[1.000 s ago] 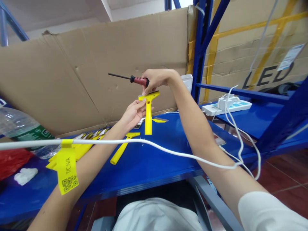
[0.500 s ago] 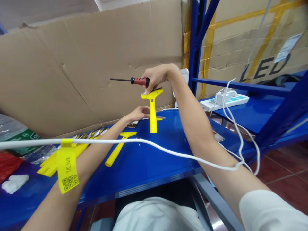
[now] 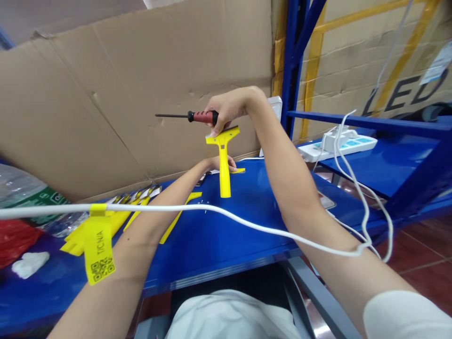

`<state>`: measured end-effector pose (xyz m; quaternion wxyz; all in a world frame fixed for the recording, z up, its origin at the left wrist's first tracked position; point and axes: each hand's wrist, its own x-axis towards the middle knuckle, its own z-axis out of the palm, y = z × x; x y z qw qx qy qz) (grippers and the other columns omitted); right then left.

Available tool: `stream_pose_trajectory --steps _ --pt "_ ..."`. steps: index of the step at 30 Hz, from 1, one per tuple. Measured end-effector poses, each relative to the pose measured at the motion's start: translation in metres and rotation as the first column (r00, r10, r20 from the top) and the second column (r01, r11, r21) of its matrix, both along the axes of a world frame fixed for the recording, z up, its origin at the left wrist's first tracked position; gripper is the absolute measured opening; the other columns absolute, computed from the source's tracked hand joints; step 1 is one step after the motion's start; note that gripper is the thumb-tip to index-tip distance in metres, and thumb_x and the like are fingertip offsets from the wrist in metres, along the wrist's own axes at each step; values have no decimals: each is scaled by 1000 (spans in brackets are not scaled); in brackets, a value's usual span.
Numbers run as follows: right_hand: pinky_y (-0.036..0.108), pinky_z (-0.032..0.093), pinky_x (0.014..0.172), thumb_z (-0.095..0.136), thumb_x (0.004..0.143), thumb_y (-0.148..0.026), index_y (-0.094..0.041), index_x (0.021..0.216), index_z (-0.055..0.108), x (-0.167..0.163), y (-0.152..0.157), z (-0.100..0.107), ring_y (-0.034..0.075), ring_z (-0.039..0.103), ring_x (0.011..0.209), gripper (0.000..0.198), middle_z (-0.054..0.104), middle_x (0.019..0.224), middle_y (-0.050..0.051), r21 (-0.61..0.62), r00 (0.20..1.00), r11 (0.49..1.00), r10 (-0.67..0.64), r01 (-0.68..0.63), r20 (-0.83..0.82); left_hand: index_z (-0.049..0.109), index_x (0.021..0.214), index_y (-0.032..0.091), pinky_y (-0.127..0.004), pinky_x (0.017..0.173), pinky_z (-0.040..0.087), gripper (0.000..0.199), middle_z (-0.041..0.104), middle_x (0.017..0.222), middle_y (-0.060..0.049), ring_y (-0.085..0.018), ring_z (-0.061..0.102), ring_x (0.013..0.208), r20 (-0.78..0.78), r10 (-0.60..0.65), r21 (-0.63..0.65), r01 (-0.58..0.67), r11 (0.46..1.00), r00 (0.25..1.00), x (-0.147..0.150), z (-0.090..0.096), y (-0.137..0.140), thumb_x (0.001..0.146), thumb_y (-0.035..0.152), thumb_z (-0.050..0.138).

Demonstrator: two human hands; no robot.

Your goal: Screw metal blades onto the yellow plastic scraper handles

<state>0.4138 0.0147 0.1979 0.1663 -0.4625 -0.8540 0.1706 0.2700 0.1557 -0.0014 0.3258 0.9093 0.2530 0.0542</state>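
In the head view my right hand (image 3: 228,110) is raised and closed. It holds a red-and-black screwdriver (image 3: 203,117), its shaft pointing left, and the head of a yellow scraper (image 3: 224,165) whose handle hangs down. Behind that scraper my left hand (image 3: 226,163) rests low over the table with curled fingers on a flat yellow piece (image 3: 240,170); the scraper handle hides part of this contact. Another yellow scraper (image 3: 173,226) lies on the blue table, partly behind my left forearm. Small screws (image 3: 204,204) lie close to its head.
Several yellow scrapers (image 3: 116,219) lie in a row at left, beside a plastic bottle (image 3: 42,200) and a red bag (image 3: 17,242). A white cable (image 3: 247,226) with a yellow tag crosses in front of both forearms. A power strip (image 3: 339,149) sits at right; cardboard (image 3: 141,94) stands behind.
My left hand has moved right, onto the flat yellow piece. My right hand keeps holding the scraper and screwdriver, nearly in place. The view has shifted slightly.
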Motion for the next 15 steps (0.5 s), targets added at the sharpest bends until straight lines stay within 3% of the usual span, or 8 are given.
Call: stream_pose_trajectory --steps 6,12,15 --pt "25 52 68 108 74 -45 -22 85 62 -1 -4 -1 16 64 78 52 65 81 -2 -12 1000 1000 -21 21 -3 85 93 21 -31 72 58 37 83 89 -8 -22 74 78 -23 21 1 -21 1000 1000 1 -1 0 69 46 100" --pt "27 51 70 104 82 -47 -21 89 61 5 3 -1 16 61 78 51 62 82 -2 0 1000 1000 19 -19 25 86 102 23 -33 80 58 49 83 99 -5 -23 74 87 -153 -10 -15 8 1000 988 -4 14 -3 60 42 104" --pt "28 52 72 104 84 -45 -20 91 62 4 6 -1 17 62 81 50 64 85 -1 -7 999 1000 22 -21 39 86 95 23 -34 80 58 46 81 93 -4 -22 71 83 -214 -32 -20 28 999 976 -4 20 -5 58 41 107"
